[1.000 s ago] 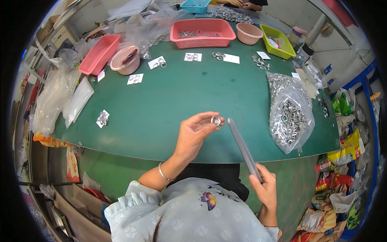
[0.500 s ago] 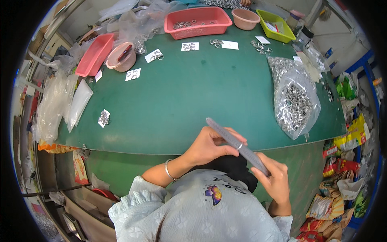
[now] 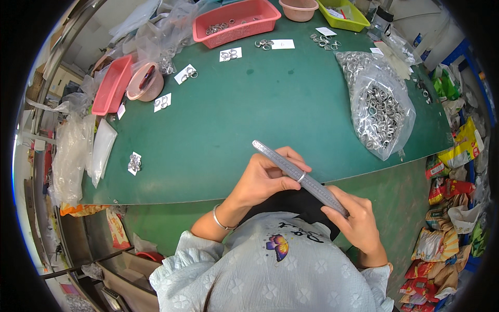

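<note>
A grey ring mandrel (image 3: 275, 159) with fine markings slants over the table's near edge, its thin end up and to the left. One silver ring (image 3: 302, 177) sits around it near the middle. My left hand (image 3: 262, 179) is closed about the mandrel just left of the ring, thumb and fingertips beside the ring. The thick lower end is gripped by my right hand (image 3: 357, 219), thumb below and fingers above.
On the green table (image 3: 218, 140) lie white cards with rings (image 3: 229, 54) in small groups. A clear bag of rings (image 3: 382, 114) stands at right. Pink baskets (image 3: 239, 28), a round pink bowl (image 3: 145, 86) and a green tray (image 3: 344, 20) line the far and left sides. Plastic bags (image 3: 75, 145) lie left.
The view has shifted slightly, so the table items appear displaced. Both hands keep their hold on the mandrel, and the ring stays at about the same spot along it.
</note>
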{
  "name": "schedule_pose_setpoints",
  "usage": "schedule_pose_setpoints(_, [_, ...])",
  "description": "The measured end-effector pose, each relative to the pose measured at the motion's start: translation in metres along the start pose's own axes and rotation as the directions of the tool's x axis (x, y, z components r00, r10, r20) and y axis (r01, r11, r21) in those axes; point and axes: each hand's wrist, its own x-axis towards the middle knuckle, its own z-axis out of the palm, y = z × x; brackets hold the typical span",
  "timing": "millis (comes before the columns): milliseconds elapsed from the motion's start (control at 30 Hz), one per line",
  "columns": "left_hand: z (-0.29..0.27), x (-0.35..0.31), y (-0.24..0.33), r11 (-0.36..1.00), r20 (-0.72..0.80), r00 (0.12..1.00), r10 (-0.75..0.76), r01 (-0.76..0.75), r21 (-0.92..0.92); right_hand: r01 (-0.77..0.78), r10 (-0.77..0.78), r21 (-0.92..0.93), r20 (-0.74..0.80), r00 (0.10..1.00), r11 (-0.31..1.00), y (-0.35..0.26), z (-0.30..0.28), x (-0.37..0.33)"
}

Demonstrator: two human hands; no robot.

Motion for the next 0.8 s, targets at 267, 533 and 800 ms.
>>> schedule_pose_setpoints(267, [-0.002,0.005,-0.004,0.999,0.062,0.997,0.043,-0.041,-0.031,-0.115,0.092,0.198,0.121,0.988,0.973,0.003,-0.002,0.0])
schedule_pose_setpoints(533, [0.006,0.006,-0.006,0.999,-0.006,0.999,0.033,-0.033,0.019,0.041,-0.045,-0.077,-0.057,0.997,0.996,0.009,0.01,-0.009])
schedule_pose_setpoints(800, [0.008,0.009,-0.007,0.996,0.036,0.997,0.075,-0.073,-0.053,0.079,-0.093,-0.179,-0.073,0.993,0.981,0.008,0.012,-0.012])
